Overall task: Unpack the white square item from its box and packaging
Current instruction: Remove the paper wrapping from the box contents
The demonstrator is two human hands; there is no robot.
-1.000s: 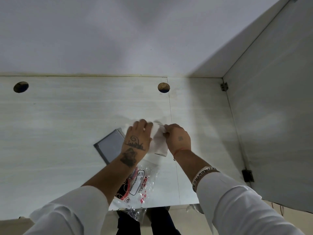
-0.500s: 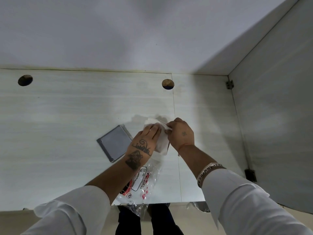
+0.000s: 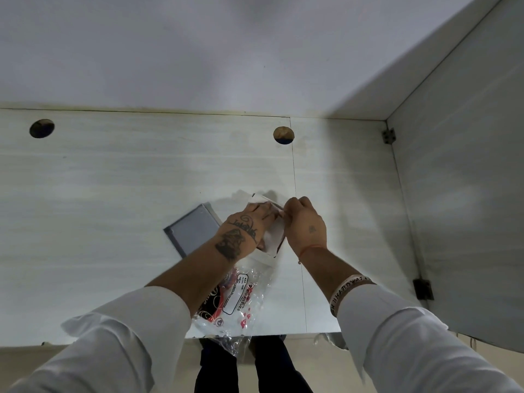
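**White item gripped over desk**

Pale desk (image 3: 113,222) carries a grey box (image 3: 192,231). A clear bag (image 3: 241,302), label reading "TISSUES", overhangs the near edge. Left hand (image 3: 243,225) and right hand (image 3: 304,225) both pinch the white square item (image 3: 273,236) above the desk, just right of the box.

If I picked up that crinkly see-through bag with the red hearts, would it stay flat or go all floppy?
Probably floppy: the clear plastic bag is thin and wrinkled, and its end already droops over the edge of the desk. It likely weighs very little, since it looks nearly empty. It might feel a bit slippery, judging by its shine.
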